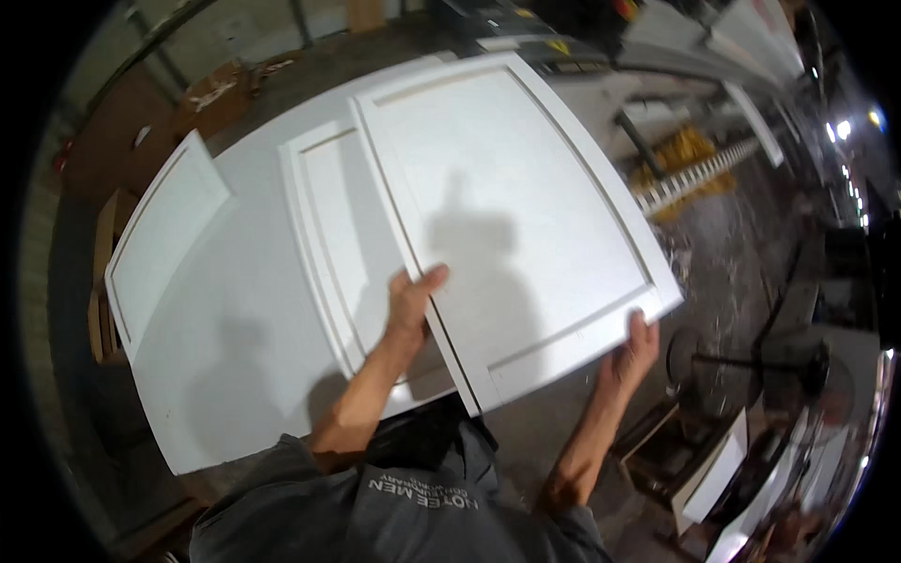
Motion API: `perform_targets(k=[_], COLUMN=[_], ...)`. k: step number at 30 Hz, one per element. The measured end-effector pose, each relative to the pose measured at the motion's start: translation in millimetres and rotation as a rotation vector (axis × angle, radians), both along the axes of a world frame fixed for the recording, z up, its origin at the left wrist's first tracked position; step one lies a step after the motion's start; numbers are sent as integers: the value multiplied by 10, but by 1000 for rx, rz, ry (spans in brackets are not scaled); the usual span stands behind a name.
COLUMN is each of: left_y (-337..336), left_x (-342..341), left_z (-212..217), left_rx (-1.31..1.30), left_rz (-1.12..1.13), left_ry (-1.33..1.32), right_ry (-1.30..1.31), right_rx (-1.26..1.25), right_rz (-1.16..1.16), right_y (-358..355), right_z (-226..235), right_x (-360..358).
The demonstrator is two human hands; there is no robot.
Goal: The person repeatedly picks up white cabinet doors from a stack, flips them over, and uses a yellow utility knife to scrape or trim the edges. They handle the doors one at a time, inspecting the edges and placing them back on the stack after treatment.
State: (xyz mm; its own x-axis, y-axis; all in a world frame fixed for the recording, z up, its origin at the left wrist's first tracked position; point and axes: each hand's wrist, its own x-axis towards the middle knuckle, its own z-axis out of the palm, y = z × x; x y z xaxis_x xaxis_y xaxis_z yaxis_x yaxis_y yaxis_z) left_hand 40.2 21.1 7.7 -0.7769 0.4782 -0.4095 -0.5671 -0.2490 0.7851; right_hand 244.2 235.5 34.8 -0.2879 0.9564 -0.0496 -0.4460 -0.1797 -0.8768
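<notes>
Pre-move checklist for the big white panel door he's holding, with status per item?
1. Left hand grips the near left edge of the large white recessed-panel cabinet door: ok.
2. Right hand holds the near right corner, fingers under the edge: ok.
3. Door overlaps the narrower white panel door lying on the white worktable; touching or lifted clear: cannot tell.
4. Third white panel door at the table's left edge lies apart from the held door: ok.
5. Floor to the right is cluttered with a yellow tool and debris: not ok.
</notes>
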Motion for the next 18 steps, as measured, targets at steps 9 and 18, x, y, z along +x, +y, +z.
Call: perform_targets(k=[9, 18], left_y=[-349, -1900], left_x=[-145, -276], left_z=[-72, 286], left_rx=[347, 134], left_rz=[-129, 25], left_ry=[-225, 438], right_ry=[-98, -735], right_rx=[773, 1796], right_rz=[58, 451], right_y=[-1147, -2096], right_z=[1651, 946], right_x=[-204, -319])
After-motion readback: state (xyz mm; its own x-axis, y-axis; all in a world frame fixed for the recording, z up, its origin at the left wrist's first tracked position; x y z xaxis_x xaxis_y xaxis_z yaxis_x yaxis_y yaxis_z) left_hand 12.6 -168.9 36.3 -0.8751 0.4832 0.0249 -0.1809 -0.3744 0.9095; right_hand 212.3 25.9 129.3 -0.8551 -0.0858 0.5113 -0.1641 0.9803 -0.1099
